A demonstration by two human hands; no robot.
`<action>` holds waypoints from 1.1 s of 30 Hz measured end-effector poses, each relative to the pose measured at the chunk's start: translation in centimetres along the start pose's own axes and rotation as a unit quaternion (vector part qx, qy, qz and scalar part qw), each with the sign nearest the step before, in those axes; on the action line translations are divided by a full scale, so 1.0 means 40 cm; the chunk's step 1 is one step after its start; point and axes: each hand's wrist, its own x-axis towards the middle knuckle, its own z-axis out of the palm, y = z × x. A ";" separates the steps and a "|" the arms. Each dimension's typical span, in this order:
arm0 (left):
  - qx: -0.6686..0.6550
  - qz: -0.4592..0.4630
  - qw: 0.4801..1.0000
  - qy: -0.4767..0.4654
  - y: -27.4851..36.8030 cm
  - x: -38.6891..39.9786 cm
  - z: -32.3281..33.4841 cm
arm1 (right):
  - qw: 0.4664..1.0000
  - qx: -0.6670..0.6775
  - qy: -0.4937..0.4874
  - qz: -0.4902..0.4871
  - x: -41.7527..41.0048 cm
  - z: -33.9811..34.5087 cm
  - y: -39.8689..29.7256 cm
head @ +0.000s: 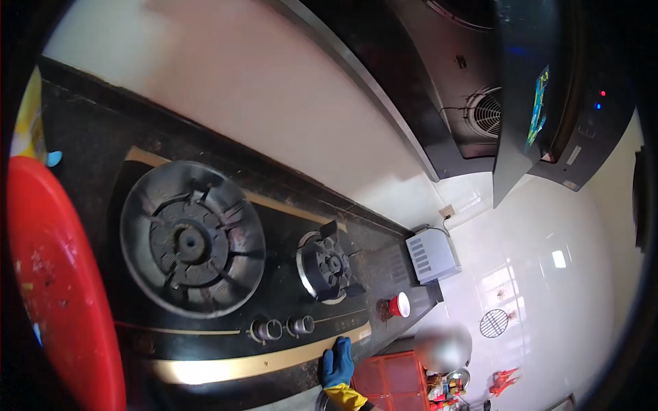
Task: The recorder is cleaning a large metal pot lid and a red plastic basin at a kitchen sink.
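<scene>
My right hand (pixel 338 365) wears a rubber glove with blue fingers and palm and a yellow cuff. It lies at the front edge of a black glass gas stove (pixel 280 298), over the gold trim strip, with the thumb apart from the fingers. Nothing shows in its grip. Two burner knobs (pixel 267 330) stand to its left. A large burner with a wide metal ring (pixel 241 280) fills the left of the stove. The smaller burner (pixel 329 264), to its right, has dark pan supports. My left hand is out of view.
A red plastic basin (pixel 67 287) is close at left, near a yellow package (pixel 28 120). A red cup (pixel 399 305) and a grey boxy appliance (pixel 433 255) sit on the right counter. A range hood (pixel 462 128) hangs above. Red cabinet drawers (pixel 393 377) stand beyond my hand.
</scene>
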 end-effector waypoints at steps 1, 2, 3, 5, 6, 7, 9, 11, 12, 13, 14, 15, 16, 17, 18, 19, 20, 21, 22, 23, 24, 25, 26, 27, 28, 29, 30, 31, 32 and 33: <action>-0.006 -0.004 1.000 0.002 -0.005 0.009 0.016 | 1.000 -0.003 0.002 0.009 0.001 -0.002 -0.001; -0.011 -0.006 1.000 0.004 -0.004 0.020 0.025 | 1.000 -0.009 -0.001 0.021 0.001 -0.003 -0.009; -0.015 -0.011 1.000 0.003 -0.003 0.028 0.040 | 0.999 -0.017 -0.005 0.034 0.004 -0.005 -0.007; -0.023 -0.025 0.999 0.002 0.000 0.043 0.062 | 0.999 -0.032 -0.018 0.027 -0.001 -0.006 0.013; -0.026 -0.026 0.999 -0.003 0.004 0.047 0.075 | 0.999 -0.028 -0.008 0.016 0.001 -0.002 0.006; -0.028 -0.030 0.999 -0.004 0.005 0.057 0.078 | 1.000 -0.024 0.003 0.005 0.003 -0.001 0.002; -0.035 -0.035 0.999 -0.008 0.002 0.071 0.095 | 0.999 -0.030 -0.013 0.028 0.009 -0.013 -0.009; -0.038 -0.040 0.998 -0.012 -0.001 0.080 0.106 | 0.998 -0.033 -0.029 0.050 0.014 -0.012 -0.017; -0.040 -0.043 0.998 -0.015 0.001 0.086 0.112 | 0.996 -0.074 -0.038 0.022 0.012 -0.009 -0.020; -0.040 -0.045 0.998 -0.018 -0.001 0.089 0.118 | 0.992 -0.115 -0.047 -0.007 0.011 -0.010 -0.021; -0.044 -0.045 0.998 -0.021 0.000 0.088 0.125 | 0.986 -0.148 -0.074 -0.034 0.013 -0.019 -0.020; -0.043 -0.047 0.998 -0.023 -0.001 0.098 0.123 | 0.985 -0.152 -0.073 -0.030 0.018 -0.023 -0.029; -0.046 -0.048 0.997 -0.028 -0.004 0.095 0.134 | 0.992 -0.105 -0.068 0.029 0.027 -0.026 -0.043; -0.049 -0.051 0.997 -0.030 -0.005 0.100 0.133 | 0.993 -0.057 -0.062 0.087 0.031 -0.029 -0.053; -0.052 -0.052 0.997 -0.033 -0.001 0.098 0.139 | 0.994 -0.052 -0.056 0.083 0.030 -0.030 -0.054; -0.053 -0.054 0.997 -0.034 -0.002 0.099 0.134 | 0.993 -0.054 -0.054 0.086 0.032 -0.032 -0.056; -0.055 -0.053 0.996 -0.034 -0.005 0.105 0.139 | 0.994 -0.048 -0.057 0.081 0.036 -0.037 -0.059; -0.054 -0.056 0.996 -0.037 -0.008 0.104 0.142 | 0.995 -0.041 -0.062 0.073 0.039 -0.040 -0.061; -0.055 -0.058 0.996 -0.037 -0.009 0.105 0.140 | 0.994 -0.042 -0.061 0.074 0.041 -0.041 -0.064; -0.057 -0.059 0.996 -0.038 -0.009 0.105 0.141 | 0.994 -0.044 -0.063 0.075 0.043 -0.041 -0.066; -0.058 -0.059 0.996 -0.039 -0.010 0.105 0.146 | 0.994 -0.045 -0.064 0.076 0.044 -0.041 -0.067; -0.060 -0.060 0.996 -0.038 -0.011 0.106 0.148 | 0.994 -0.046 -0.064 0.076 0.043 -0.038 -0.062; -0.062 -0.061 0.995 -0.039 -0.009 0.106 0.149 | 0.996 -0.042 -0.054 0.060 0.040 -0.034 -0.052; -0.063 -0.061 0.995 -0.039 -0.011 0.106 0.148 | 0.997 -0.039 -0.044 0.044 0.038 -0.031 -0.048; -0.061 -0.062 0.995 -0.040 -0.012 0.106 0.149 | 0.997 -0.039 -0.044 0.043 0.038 -0.030 -0.046; -0.064 -0.063 0.995 -0.039 -0.013 0.106 0.149 | 0.996 -0.045 -0.048 0.052 0.040 -0.031 -0.046; -0.066 -0.064 0.995 -0.038 -0.010 0.104 0.151 | 0.996 -0.050 -0.053 0.059 0.042 -0.030 -0.047; -0.068 -0.065 0.995 -0.036 -0.014 0.104 0.148 | 0.996 -0.049 -0.051 0.056 0.041 -0.029 -0.047; -0.069 -0.065 0.995 -0.035 -0.015 0.101 0.149 | 0.994 -0.092 -0.056 0.018 0.036 -0.029 -0.047; -0.072 -0.066 0.995 -0.033 -0.016 0.101 0.147 | 0.989 -0.135 -0.060 -0.021 0.034 -0.029 -0.050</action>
